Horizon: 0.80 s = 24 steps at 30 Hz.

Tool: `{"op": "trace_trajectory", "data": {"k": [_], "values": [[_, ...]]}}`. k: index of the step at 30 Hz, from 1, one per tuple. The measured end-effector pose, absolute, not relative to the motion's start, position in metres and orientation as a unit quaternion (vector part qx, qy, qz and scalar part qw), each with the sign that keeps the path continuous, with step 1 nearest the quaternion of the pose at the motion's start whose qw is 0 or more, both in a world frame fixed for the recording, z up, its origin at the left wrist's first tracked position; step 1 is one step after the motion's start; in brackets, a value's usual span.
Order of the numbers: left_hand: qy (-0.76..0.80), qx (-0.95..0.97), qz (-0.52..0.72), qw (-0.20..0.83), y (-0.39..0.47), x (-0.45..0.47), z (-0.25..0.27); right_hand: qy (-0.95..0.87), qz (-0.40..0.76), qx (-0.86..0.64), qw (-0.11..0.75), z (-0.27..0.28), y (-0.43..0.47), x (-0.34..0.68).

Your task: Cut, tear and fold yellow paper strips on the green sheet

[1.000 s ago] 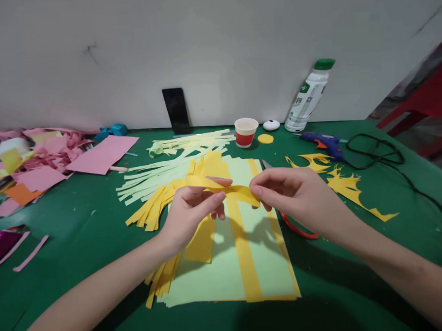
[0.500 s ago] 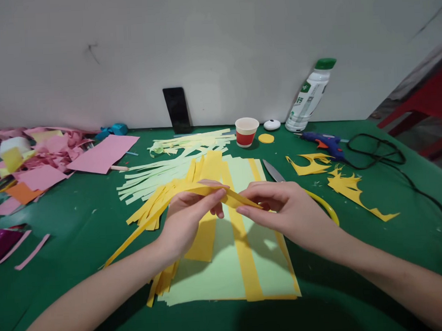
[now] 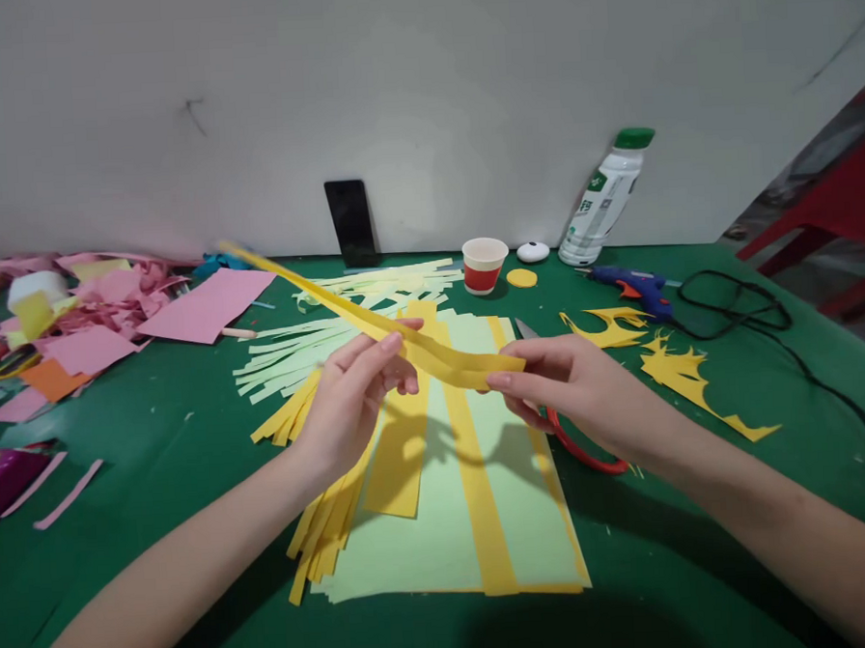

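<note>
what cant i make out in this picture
In the head view:
Scissors: middle hidden by the right hand
Yellow strip: part covered by the left hand; far tip blurred
Purple object: cut off by left edge
Red furniture: cut off by right edge
Bottle: label print too small

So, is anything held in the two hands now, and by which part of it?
Yes: a long, narrow yellow paper strip. The left hand pinches it partway along; the right hand pinches it near one end.
</note>
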<state>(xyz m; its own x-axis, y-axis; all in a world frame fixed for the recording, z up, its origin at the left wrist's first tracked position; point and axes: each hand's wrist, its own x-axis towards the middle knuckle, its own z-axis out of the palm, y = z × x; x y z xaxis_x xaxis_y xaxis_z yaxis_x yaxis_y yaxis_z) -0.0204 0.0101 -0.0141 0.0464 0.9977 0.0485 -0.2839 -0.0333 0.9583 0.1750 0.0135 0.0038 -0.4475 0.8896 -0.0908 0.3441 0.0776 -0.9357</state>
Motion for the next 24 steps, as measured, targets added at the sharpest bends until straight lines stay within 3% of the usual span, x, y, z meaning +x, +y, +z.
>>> {"op": "trace_trajectory", "data": {"k": [4,11,20,22,24], "values": [[0.415,0.456,0.545,0.568,0.013,-0.024,-0.013,-0.663,0.524,-0.444,0.297,0.002,0.015,0.176],[0.377,0.389,0.654,0.528,0.028,-0.042,0.001,-0.566,0.564,-0.429,0.422,0.012,0.030,0.194],[0.364,0.357,0.718,0.474,0.056,-0.080,0.011,-0.463,0.494,-0.455,0.578,0.035,0.053,0.236],[0.367,0.357,0.740,0.435,0.060,-0.090,0.013,-0.465,0.492,-0.458,0.576,0.034,0.054,0.236],[0.382,0.403,0.769,0.315,0.058,-0.094,0.014,-0.483,0.509,-0.466,0.539,0.029,0.052,0.227]]}}
